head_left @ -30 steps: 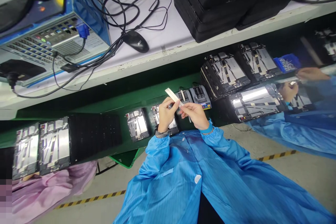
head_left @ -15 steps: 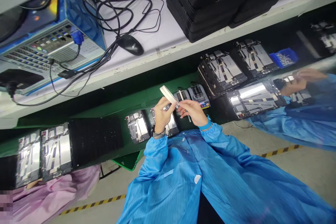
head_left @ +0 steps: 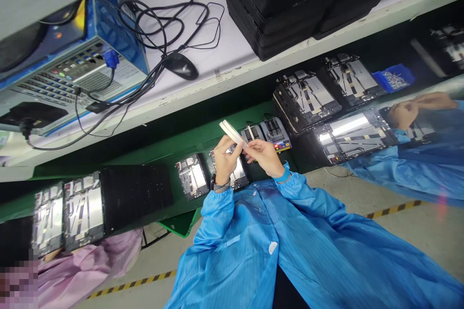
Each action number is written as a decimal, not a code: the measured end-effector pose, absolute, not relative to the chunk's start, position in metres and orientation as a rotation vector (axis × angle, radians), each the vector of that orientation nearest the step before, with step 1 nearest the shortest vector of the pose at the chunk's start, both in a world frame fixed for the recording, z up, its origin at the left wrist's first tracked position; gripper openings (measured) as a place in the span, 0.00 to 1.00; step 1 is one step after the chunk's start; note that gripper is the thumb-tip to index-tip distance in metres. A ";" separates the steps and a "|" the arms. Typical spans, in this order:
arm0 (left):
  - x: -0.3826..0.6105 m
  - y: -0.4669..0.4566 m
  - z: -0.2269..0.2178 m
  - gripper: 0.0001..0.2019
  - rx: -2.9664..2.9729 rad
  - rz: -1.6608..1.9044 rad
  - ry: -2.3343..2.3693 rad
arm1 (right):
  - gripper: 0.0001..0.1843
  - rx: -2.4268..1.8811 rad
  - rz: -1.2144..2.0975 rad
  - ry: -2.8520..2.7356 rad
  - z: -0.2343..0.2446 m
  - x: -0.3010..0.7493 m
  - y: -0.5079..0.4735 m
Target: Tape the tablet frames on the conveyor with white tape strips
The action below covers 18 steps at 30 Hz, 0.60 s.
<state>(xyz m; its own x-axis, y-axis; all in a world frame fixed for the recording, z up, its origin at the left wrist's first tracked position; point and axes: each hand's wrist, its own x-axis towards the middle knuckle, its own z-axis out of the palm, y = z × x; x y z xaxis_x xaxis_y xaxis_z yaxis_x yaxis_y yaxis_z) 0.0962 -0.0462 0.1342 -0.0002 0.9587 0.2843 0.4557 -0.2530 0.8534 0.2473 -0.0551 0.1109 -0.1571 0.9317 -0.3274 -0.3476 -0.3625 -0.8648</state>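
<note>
Flat pale strip [head_left: 230,132], gripped by left hand [head_left: 225,160], right hand [head_left: 265,158] with fingers [head_left: 250,147] pinching its end, above green bench [head_left: 195,140]

Desktop computer [head_left: 79,63] and mouse [head_left: 181,66] on the shelf [head_left: 232,43] — opened tablets [head_left: 307,101] on the bench [head_left: 152,147] below

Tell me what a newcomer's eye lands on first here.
The eye lands first on a white strip pinched at centre between the left hand and right hand. Opened tablet-like devices with taped insides line the green bench around them. Above, black cases stack on a white shelf.
</note>
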 end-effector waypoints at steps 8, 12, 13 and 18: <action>0.097 -0.045 0.131 0.08 1.798 1.199 1.444 | 0.23 -1.100 1.788 -0.729 0.108 0.254 -0.055; 0.100 -0.042 0.128 0.08 1.828 1.197 1.422 | 0.23 -1.100 1.812 -0.691 0.108 0.259 -0.056; 0.101 -0.041 0.127 0.08 1.832 1.203 1.414 | 0.23 -1.108 1.818 -0.681 0.108 0.262 -0.057; 0.107 -0.035 0.124 0.08 1.863 1.197 1.374 | 0.24 -1.122 1.839 -0.654 0.104 0.273 -0.055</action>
<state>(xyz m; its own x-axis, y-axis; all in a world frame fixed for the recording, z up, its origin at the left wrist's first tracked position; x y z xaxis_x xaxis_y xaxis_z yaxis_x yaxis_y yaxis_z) 0.1069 -0.0352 0.1240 0.0905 0.9354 0.3418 0.4665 -0.3431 0.8153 0.2726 -0.0553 0.1040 -0.2247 0.8706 -0.4378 -0.3987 -0.4920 -0.7739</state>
